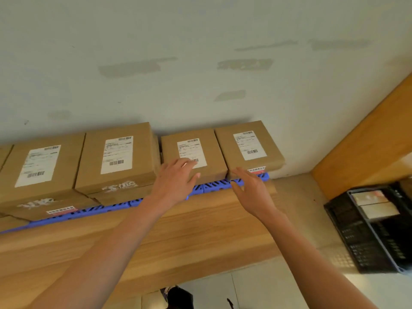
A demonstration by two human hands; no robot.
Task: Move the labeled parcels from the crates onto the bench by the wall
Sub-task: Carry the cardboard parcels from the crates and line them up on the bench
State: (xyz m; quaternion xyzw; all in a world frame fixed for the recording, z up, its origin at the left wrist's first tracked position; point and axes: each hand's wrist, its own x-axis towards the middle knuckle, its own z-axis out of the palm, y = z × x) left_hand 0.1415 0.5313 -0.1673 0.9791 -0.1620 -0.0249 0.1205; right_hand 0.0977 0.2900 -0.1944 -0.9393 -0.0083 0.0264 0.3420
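Where the wooden surface (178, 230) meets the pale wall (200, 52), four labeled cardboard parcels sit in a row with their full tops in view, each carrying one white shipping label with barcodes. Far-left parcel (42, 166); second parcel (118, 157); third parcel (192, 152); fourth parcel (249, 146), nearest the corner. A sliver of a fifth box shows at the left frame edge, too cropped to describe. The two left parcels rest on lower boxes, so stacking is two high there; count of lower boxes cannot be told. All rest on a blue plastic pallet (214, 185) lying on the surface against the wall.

Two bare hands in view. Left hand (176, 177): fingers straight and spread, lying on the top front of the third parcel, partly covering its label's lower edge; not curled round anything. Right hand (249, 186): fingers relaxed and extended, at the front lower edge of the fourth parcel, just above the pallet; contact with the box cannot be confirmed; holding nothing.

One black plastic crate (365, 228) stands on the floor at right, well apart from the hands. Inside it, two pale parcels are visible, blurred. A wooden panel (367, 141) rises at the right side.
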